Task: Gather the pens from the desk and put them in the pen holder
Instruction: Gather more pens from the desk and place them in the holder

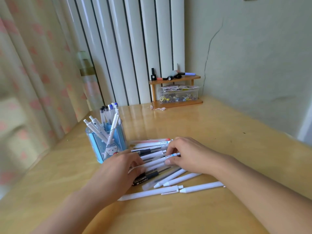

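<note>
A heap of pens, mostly white with some black and clear ones, lies on the wooden desk. A blue translucent pen holder with a cartoon face stands left of the heap, with several pens upright in it. My left hand rests on the heap's left side, fingers curled over some pens. My right hand is on the right side, its fingertips pinching a white pen with a blue label. Two or three white pens lie loose nearer to me.
A small two-tier wooden shelf stands at the back against the radiator, holding a clear box of clips and a few small items. A scrap of paper lies in front of it. A curtain hangs at the left beyond the desk edge.
</note>
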